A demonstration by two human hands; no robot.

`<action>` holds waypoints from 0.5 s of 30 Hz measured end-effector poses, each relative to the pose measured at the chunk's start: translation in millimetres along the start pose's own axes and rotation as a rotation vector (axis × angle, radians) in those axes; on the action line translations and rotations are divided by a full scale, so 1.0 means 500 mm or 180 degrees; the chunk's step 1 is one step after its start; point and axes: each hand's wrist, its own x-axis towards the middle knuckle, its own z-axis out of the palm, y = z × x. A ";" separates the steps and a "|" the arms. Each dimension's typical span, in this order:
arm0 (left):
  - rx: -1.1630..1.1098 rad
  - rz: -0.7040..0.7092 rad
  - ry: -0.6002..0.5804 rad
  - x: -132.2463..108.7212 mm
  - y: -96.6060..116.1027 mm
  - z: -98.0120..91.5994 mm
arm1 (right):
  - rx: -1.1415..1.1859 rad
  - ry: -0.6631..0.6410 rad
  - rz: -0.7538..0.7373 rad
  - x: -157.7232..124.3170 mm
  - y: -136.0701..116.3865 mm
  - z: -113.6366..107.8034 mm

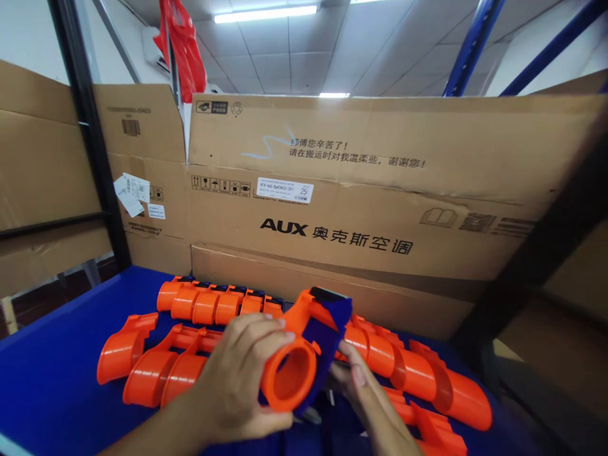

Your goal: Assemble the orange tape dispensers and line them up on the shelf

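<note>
My left hand (237, 383) is wrapped round an orange plastic part with a round open end and a dark blue piece fitted on it (304, 354), held up above the blue table (42, 380). My right hand (368, 396) reaches in from below right, its fingers pressed against the underside of the blue piece. Several more orange tube-shaped parts lie on the table: a row (213, 304) behind my hands, some to the left (142, 364), others to the right (427, 380).
A large brown cardboard box printed AUX (361, 209) stands along the back of the table. More cardboard (42, 171) sits left behind a black rack post (90, 139). A black frame bar (536, 253) slants down at the right. Something red hangs overhead (183, 44).
</note>
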 end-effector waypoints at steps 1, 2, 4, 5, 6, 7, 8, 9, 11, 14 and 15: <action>0.0147 -0.0006 -0.0128 0.005 -0.022 -0.027 | 0.0035 -0.0068 0.0024 0.007 -0.010 0.001; 0.0313 -0.0043 -0.0220 0.008 -0.048 -0.056 | 0.0077 -0.0131 0.0043 0.013 -0.018 0.001; 0.0725 -0.0167 -0.0363 0.007 -0.113 -0.120 | 0.0147 -0.0190 0.0038 0.020 -0.031 -0.002; 0.0925 -0.0251 -0.0466 0.002 -0.152 -0.154 | 0.0147 -0.0183 0.0032 0.021 -0.037 -0.004; 0.1107 -0.0350 -0.0582 -0.006 -0.192 -0.187 | 0.0122 -0.0148 0.0023 0.019 -0.043 -0.008; 0.1269 -0.0464 -0.0691 -0.018 -0.233 -0.219 | 0.0080 -0.0112 0.0024 0.017 -0.048 -0.011; 0.1417 -0.0616 -0.0790 -0.033 -0.274 -0.249 | 0.0044 -0.0059 0.0016 0.014 -0.053 -0.014; 0.1549 -0.0795 -0.0909 -0.050 -0.313 -0.276 | 0.0015 -0.0012 0.0000 0.010 -0.058 -0.017; 0.1813 -0.1190 -0.1182 -0.088 -0.377 -0.317 | -0.0011 0.0036 -0.0053 0.006 -0.066 -0.019; 0.1919 -0.1445 -0.1279 -0.143 -0.435 -0.341 | -0.0063 0.0037 -0.0134 0.006 -0.070 -0.020; 0.1912 -0.1492 -0.1326 -0.159 -0.444 -0.340 | -0.0089 0.0039 -0.0146 0.009 -0.068 -0.021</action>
